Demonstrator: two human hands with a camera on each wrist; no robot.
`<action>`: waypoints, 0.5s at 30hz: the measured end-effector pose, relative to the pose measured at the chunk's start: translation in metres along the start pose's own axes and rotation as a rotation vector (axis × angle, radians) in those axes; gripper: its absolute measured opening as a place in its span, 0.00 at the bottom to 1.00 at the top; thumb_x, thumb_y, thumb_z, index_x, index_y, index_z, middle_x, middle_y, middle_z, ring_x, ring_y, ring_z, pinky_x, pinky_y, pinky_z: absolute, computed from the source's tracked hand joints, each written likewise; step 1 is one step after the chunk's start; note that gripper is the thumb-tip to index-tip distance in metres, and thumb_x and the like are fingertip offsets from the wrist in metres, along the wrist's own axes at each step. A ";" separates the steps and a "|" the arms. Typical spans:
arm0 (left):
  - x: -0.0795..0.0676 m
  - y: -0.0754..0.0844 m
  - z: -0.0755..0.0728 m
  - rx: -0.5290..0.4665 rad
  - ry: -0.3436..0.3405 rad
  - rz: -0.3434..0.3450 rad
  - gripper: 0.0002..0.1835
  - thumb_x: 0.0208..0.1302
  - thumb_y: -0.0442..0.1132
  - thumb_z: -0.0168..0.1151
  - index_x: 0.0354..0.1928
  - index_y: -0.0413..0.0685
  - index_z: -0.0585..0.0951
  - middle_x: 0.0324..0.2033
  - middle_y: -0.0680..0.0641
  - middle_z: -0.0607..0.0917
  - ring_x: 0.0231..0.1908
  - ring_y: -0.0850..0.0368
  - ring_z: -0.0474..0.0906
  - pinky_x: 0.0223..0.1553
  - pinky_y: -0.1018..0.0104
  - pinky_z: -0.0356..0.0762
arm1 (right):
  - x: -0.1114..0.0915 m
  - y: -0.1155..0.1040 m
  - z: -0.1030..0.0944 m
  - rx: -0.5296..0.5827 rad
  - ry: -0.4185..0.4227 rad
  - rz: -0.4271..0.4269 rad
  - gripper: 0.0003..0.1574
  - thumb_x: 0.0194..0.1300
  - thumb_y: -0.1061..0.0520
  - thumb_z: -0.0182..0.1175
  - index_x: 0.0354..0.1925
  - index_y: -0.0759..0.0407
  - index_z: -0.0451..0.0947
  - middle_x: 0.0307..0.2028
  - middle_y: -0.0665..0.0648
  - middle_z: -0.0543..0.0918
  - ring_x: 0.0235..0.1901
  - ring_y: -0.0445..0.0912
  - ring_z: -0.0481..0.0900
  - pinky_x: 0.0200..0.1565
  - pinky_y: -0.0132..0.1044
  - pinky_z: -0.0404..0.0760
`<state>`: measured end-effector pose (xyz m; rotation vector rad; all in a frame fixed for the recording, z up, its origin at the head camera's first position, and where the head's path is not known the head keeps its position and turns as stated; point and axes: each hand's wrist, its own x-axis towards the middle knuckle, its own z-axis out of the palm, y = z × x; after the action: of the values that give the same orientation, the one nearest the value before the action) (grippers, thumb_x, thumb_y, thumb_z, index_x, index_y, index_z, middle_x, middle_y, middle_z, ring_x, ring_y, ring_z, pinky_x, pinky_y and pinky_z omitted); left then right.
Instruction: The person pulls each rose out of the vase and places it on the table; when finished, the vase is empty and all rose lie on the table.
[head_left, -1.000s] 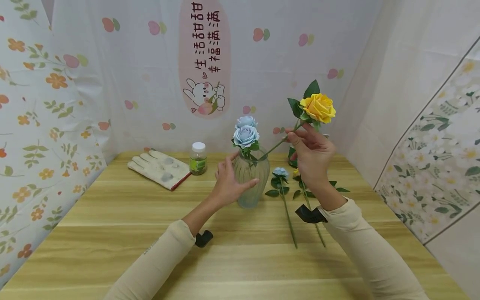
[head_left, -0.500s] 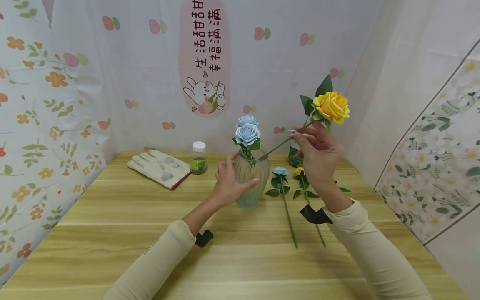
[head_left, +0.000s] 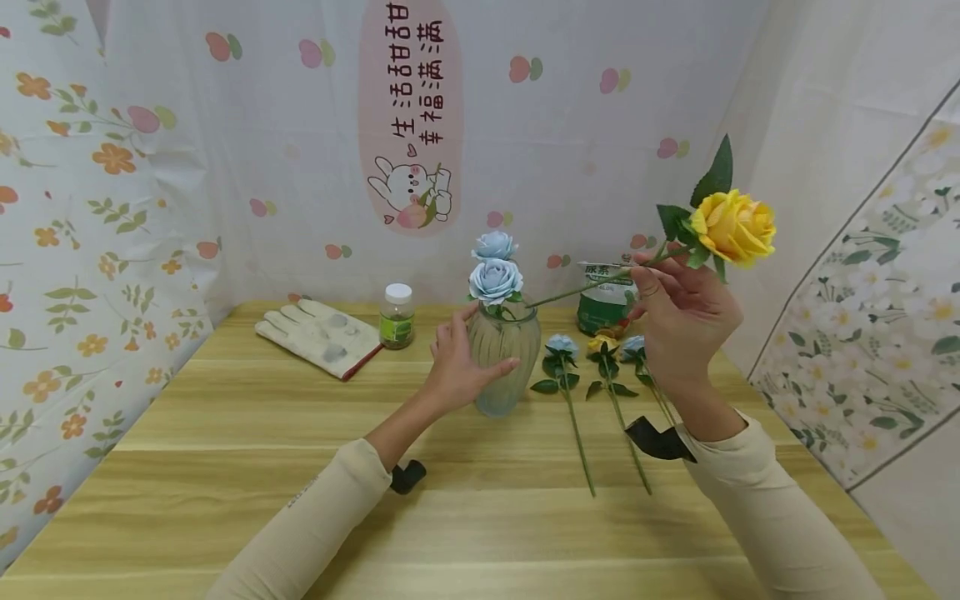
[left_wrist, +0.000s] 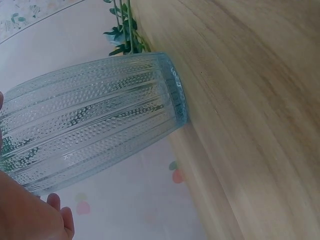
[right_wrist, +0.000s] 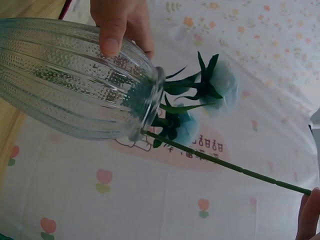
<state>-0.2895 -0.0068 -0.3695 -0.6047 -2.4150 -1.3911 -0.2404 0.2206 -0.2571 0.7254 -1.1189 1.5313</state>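
A clear ribbed glass vase (head_left: 512, 367) stands upright on the table, steadied by my left hand (head_left: 461, 367), whose thumb and fingers go round its side. Two light blue roses (head_left: 495, 281) rise from its mouth. To the right, my right hand (head_left: 686, 325) pinches a yellow rose (head_left: 733, 227) by the stem, just under the bloom. The green stem (right_wrist: 220, 162) slants down leftward, its lower end at the vase's rim in the right wrist view; whether it touches the glass I cannot tell. The vase's ribbed body (left_wrist: 95, 115) fills much of the left wrist view.
Right of the vase lie a blue rose (head_left: 562, 344), a yellow rose (head_left: 603, 343) and another blue rose (head_left: 632, 347), the last partly hidden by my right arm. Behind them is a green and white packet (head_left: 596, 312). A jar (head_left: 397, 321) and white glove (head_left: 318, 335) lie left.
My right hand has moved rightward with the yellow rose, tilting its stem flatter and drawing its lower end out to the rim. More of the packet now shows. The left hand and vase stay put.
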 end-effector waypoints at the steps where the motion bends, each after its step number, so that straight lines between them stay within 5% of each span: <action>1: 0.000 0.000 0.000 0.001 -0.001 0.000 0.53 0.53 0.57 0.75 0.74 0.51 0.53 0.64 0.33 0.60 0.62 0.40 0.57 0.56 0.42 0.55 | 0.000 -0.002 -0.001 0.000 0.014 0.008 0.13 0.53 0.79 0.66 0.39 0.83 0.78 0.31 0.66 0.87 0.26 0.49 0.86 0.20 0.31 0.76; 9: -0.001 -0.003 0.000 0.011 -0.011 0.008 0.54 0.53 0.58 0.75 0.74 0.52 0.52 0.63 0.33 0.60 0.62 0.39 0.56 0.57 0.42 0.54 | 0.009 -0.023 -0.012 0.114 0.125 0.006 0.17 0.52 0.80 0.66 0.43 0.78 0.79 0.29 0.69 0.86 0.26 0.52 0.85 0.20 0.31 0.76; 15: -0.002 -0.004 0.000 0.017 -0.014 0.013 0.54 0.53 0.58 0.75 0.74 0.51 0.52 0.64 0.33 0.60 0.62 0.40 0.56 0.57 0.42 0.54 | 0.014 -0.032 -0.021 0.130 0.133 0.009 0.17 0.52 0.79 0.67 0.43 0.77 0.78 0.28 0.69 0.86 0.29 0.53 0.86 0.20 0.30 0.76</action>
<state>-0.2896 -0.0086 -0.3730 -0.6264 -2.4267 -1.3650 -0.2109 0.2461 -0.2437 0.6953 -0.9312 1.6465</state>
